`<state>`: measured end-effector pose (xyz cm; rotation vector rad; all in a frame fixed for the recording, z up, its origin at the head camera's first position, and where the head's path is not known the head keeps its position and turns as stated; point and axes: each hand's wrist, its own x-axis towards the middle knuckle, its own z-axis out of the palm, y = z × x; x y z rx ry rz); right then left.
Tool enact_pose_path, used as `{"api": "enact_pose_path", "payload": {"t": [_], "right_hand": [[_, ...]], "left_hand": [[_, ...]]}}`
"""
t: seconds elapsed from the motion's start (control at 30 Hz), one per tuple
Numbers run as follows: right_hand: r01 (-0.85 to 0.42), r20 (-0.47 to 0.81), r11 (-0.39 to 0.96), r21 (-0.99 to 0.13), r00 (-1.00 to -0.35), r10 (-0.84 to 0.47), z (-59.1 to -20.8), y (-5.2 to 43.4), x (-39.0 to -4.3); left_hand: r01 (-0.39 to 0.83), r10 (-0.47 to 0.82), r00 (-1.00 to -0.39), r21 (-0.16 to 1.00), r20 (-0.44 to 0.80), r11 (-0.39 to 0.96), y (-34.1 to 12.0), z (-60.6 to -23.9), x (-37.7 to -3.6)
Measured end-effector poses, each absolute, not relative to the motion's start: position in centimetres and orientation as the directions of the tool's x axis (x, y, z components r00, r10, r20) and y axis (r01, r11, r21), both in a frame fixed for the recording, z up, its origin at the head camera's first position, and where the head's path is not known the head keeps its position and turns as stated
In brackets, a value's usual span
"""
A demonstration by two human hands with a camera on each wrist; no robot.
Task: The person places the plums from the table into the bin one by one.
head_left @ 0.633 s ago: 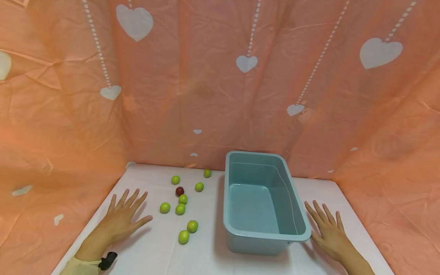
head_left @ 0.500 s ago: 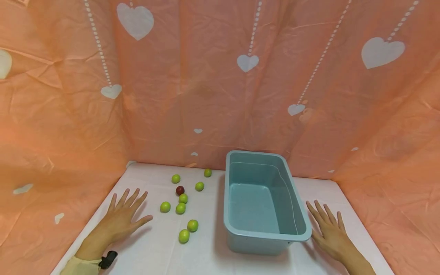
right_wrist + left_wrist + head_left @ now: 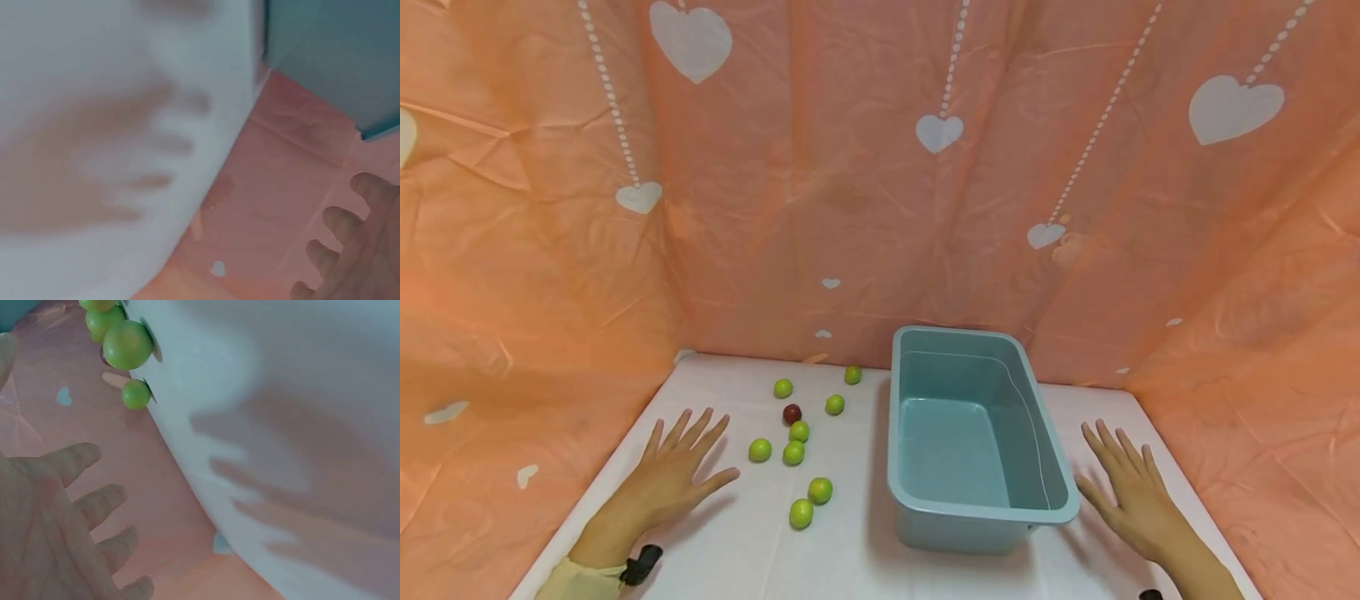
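Green fruits (image 3: 793, 454), small and round, scattered loose on the white tabletop (image 3: 842, 558) left of the blue-grey plastic tub (image 3: 973, 500); among them one dark red fruit (image 3: 792, 413). None in the tub: bottom bare, so nothing moved across yet and the whole scatter left to shift, as far as can be judged. Nearest to the fruits, the left hand (image 3: 673, 475): fingers spread and straight, palm down, hovering just above the table with its shadow below, holding nothing. Same in the left wrist view, fingers (image 3: 75, 459) splayed, green fruits (image 3: 128, 345) at the far edge. On the other side of the tub, just beside its right wall, the right hand (image 3: 1131, 496): also spread flat, empty, apart from the rim. Behind and around, an orange backdrop (image 3: 850, 167) with white hearts. A dark band (image 3: 640, 567) at the left wrist.
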<state>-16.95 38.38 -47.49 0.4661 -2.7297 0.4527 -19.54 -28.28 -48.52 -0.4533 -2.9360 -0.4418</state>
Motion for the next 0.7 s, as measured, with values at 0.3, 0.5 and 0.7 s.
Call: {"api": "enact_pose_path", "payload": {"t": [0.3,0.5,0.7], "right_hand": [[-0.419,0.424,0.879,-0.230,-0.856,-0.297,-44.5,37.7,-16.6],[-0.469,0.448,0.859,-0.206,-0.825,-0.343,-42.7,36.5,-16.2],[-0.510,0.452,0.835,-0.204,-0.806,-0.382,-41.6,34.9,-15.6]], "left_hand": [[0.341,0.299,-0.936,0.272,0.185,0.900,-27.7,-48.3,-19.8],[0.345,0.304,-0.936,0.290,0.178,0.893,-27.1,-48.4,-19.8],[0.346,0.310,-0.936,0.263,0.168,0.901,-26.8,-48.7,-20.3]]}}
